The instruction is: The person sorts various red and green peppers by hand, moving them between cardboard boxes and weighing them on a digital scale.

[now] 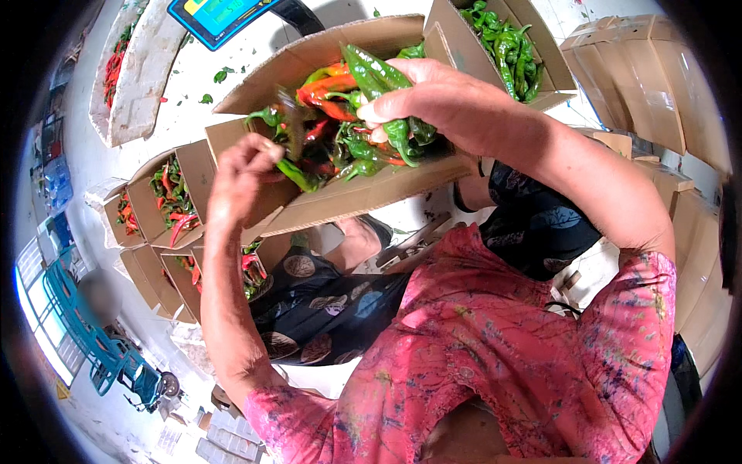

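Note:
An open cardboard box (371, 200) lies before me, with red, orange and green chili peppers (327, 95) heaped in it. My right hand (414, 95) is over its right side, gripping a large green pepper (371, 69) between thumb and fingers. Another green pepper (399, 139) hangs just below those fingers; whether it is held too is unclear. At the box's left end, my left hand (240, 174) is blurred, its fingers pinched at the end of a slim green pepper (297, 175). A dark motion-blurred pepper (293, 124) shows beside that hand.
A box of green peppers (513, 55) adjoins at the upper right. Boxes of mixed peppers (171, 194) stand to the left. A digital scale display (223, 17) is beyond the box, near a foam crate (136, 87). Stacked cartons (632, 75) line the right; a teal cart (87, 330) stands far left.

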A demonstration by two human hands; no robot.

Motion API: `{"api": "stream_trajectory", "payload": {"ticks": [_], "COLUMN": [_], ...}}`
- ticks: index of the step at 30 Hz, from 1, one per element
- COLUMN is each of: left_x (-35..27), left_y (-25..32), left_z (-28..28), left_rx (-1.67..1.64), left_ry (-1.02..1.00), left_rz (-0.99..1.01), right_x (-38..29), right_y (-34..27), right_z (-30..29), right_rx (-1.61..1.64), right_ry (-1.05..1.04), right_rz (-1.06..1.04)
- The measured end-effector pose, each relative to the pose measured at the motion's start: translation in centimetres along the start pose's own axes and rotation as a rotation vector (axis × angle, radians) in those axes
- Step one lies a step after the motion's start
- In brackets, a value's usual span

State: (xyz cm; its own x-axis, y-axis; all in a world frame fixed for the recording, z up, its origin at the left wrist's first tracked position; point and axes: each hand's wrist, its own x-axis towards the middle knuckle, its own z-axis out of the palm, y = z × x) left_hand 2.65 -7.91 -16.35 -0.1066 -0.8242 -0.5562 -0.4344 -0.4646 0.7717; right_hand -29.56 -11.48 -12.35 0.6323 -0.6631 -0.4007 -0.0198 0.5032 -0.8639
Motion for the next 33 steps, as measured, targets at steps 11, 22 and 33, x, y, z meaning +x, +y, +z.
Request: {"api": "stream_trajectory", "payload": {"ticks": [11,22,33], "left_x": [-2.4,-2.2,-3.8], "left_y": [3.6,1.5,6.0], "left_z": [-0.7,-0.5,1.0], "left_rx": [-0.721,0.219,-0.346], "left_ry": [-0.117,-0.182,-0.040], "left_rz": [0.110,-0.006,0.097], "right_x": [0.4,0.0,-0.2], "right_y": [-0.5,-0.7,-1.0], "right_z": [-1.0,-0.3,0.2], "right_rx": [-0.010,-0.020,-0.014], "right_ry": [-0.021,-0.013,-0.061], "right_rz": [-0.072,-0.152,-0.014]}}
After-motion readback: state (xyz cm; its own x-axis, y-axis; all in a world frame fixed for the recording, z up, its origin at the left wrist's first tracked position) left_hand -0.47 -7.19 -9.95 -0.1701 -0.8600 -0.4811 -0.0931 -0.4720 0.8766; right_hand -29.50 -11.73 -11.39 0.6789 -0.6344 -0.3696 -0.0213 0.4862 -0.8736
